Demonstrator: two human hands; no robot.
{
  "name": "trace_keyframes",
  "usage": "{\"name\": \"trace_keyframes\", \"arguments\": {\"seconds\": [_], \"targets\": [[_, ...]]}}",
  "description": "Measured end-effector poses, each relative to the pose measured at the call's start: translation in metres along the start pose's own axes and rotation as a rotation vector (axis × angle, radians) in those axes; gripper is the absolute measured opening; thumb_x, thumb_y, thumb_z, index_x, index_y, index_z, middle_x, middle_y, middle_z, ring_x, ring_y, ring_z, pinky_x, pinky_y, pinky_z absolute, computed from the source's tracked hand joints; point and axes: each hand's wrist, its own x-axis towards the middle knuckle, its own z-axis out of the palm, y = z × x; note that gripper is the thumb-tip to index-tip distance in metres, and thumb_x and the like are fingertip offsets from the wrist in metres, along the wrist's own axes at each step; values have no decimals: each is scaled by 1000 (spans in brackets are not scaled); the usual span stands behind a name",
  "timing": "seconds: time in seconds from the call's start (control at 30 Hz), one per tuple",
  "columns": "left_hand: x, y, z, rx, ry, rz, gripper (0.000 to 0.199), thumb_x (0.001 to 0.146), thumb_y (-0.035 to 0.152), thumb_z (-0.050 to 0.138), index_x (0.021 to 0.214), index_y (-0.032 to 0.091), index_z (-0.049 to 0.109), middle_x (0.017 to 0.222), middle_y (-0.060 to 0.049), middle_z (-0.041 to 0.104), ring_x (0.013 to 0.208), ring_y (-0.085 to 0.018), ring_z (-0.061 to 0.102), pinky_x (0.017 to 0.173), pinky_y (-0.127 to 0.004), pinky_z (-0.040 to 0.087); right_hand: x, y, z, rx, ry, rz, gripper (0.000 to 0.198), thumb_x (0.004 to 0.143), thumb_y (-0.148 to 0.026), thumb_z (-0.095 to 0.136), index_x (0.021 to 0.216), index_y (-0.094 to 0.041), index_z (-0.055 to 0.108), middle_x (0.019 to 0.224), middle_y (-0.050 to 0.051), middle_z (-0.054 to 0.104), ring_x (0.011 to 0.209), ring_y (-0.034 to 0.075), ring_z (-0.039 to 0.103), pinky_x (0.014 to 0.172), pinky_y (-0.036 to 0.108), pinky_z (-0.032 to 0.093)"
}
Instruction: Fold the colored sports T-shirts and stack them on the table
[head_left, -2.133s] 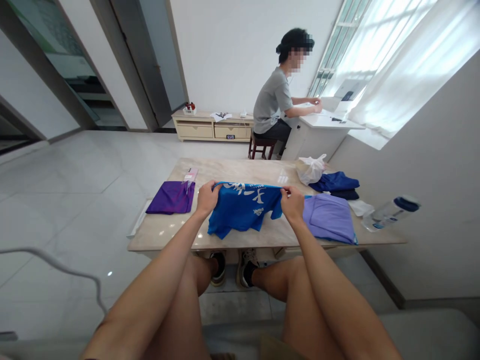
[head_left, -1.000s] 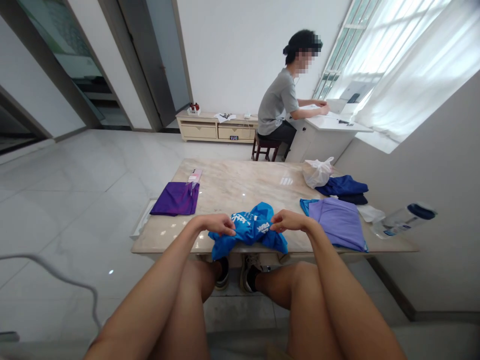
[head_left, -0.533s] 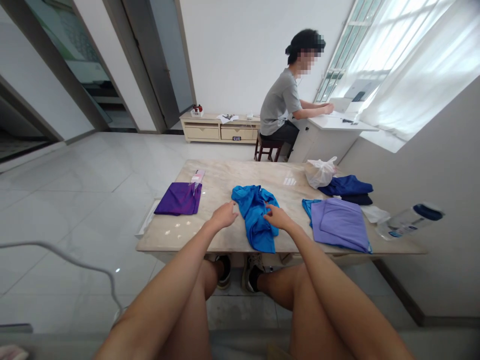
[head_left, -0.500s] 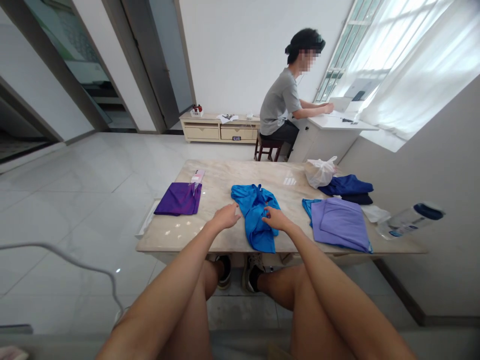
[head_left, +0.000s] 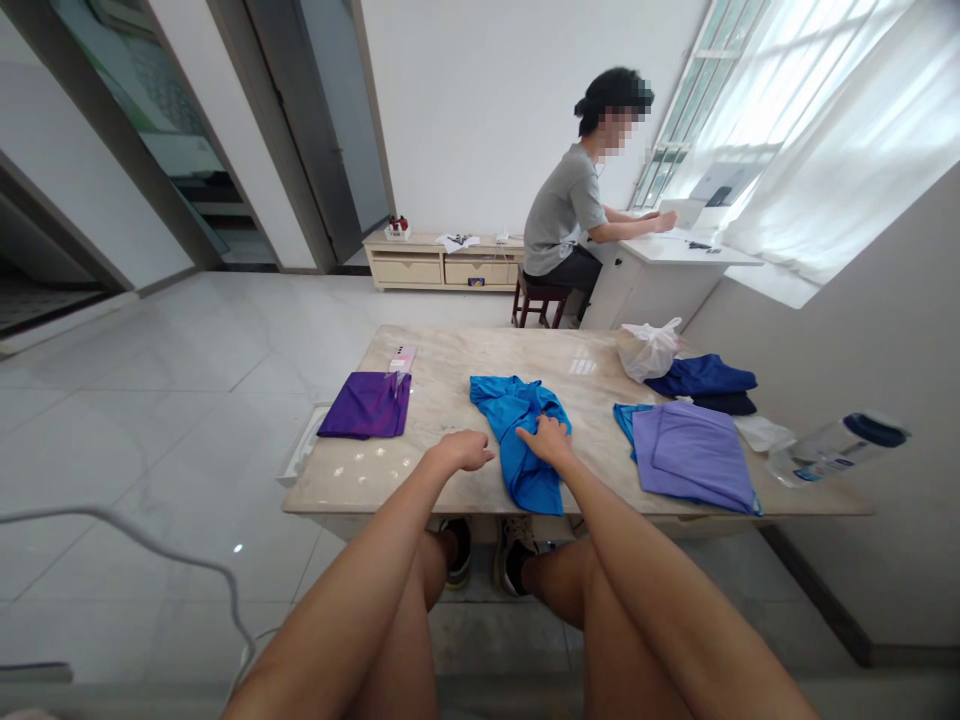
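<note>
A bright blue garment (head_left: 523, 470) lies crumpled on the marble-patterned table (head_left: 450, 345), its lower end at the front edge. My right hand (head_left: 547, 440) rests on the garment's right part, thumb apart from the bent fingers, and I see no fold gripped in it. Just left of the cloth, my left hand (head_left: 463, 450) hovers low over the tabletop, fingers pointing at the garment and loosely bent, with nothing visible in them. A folded purple cloth (head_left: 364, 405) lies farther left.
Folded lilac clothing (head_left: 697, 455) lies at the right, beside a clear bottle with a dark lid (head_left: 836, 450). Behind are dark blue clothing (head_left: 705, 375) and a white plastic bag (head_left: 649, 348). A phone (head_left: 403, 358) lies back left. Another person (head_left: 562, 210) sits at a white desk.
My right hand has moved onto the blue garment and lies flatter on it. My left hand has shifted slightly right and down, with its fingers closer together. The view has tilted a little.
</note>
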Motion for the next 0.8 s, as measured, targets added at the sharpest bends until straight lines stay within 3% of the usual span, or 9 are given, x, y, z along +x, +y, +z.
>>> {"name": "trace_keyframes", "arguments": {"seconds": [0.1, 0.2, 0.3, 0.43, 0.57, 0.67, 0.8], "targets": [[-10, -11, -5, -27, 90, -46, 38, 103, 46, 57, 126, 24, 77, 137, -17, 77, 128, -35, 72, 100, -41, 55, -1, -10, 5, 61, 25, -27, 42, 102, -38, 63, 137, -17, 73, 150, 21, 65, 143, 34, 60, 115, 40, 48], [-22, -23, -8, -67, 185, -91, 39, 106, 40, 51, 130, 22, 76, 137, -18, 77, 129, -34, 71, 99, -40, 55, -5, -17, 12, 149, 52, 41, 60, 87, -31, 79, 143, -10, 70, 153, 30, 60, 140, 41, 62, 113, 46, 51], [-32, -36, -9, -112, 234, -104, 37, 105, 37, 53, 128, 20, 77, 133, -17, 79, 124, -32, 73, 99, -39, 55, -5, -22, 11, 287, 84, 23, 57, 76, -13, 78, 133, -13, 77, 143, 23, 70, 136, 37, 67, 114, 41, 52], [-38, -49, -6, -160, 271, -94, 36, 104, 35, 55, 124, 20, 80, 127, -15, 81, 119, -30, 75, 98, -35, 55, 6, -22, -11, 391, 216, -7, 52, 77, -6, 67, 124, -20, 83, 136, 13, 78, 142, 31, 64, 121, 32, 46], [-36, -58, -5, -193, 292, -81, 34, 103, 35, 57, 120, 20, 82, 124, -15, 82, 116, -30, 76, 95, -35, 55, 15, 5, -43, 530, 344, 138, 54, 85, -10, 59, 134, -18, 78, 135, 14, 78, 140, 31, 65, 120, 36, 49], [-33, -63, -5, -225, 301, -73, 30, 101, 33, 61, 113, 19, 83, 120, -16, 82, 114, -32, 76, 94, -36, 55, 8, 36, -58, 631, 282, 275, 41, 88, -14, 61, 125, -14, 79, 114, 18, 82, 119, 33, 75, 101, 39, 62], [-27, -61, -4, -309, 322, -60, 21, 95, 33, 67, 101, 20, 83, 113, -16, 83, 111, -34, 77, 95, -38, 55, -8, 62, -59, 734, 28, 294, 18, 84, -19, 74, 100, -13, 80, 81, 13, 79, 79, 30, 78, 72, 39, 65]]}}
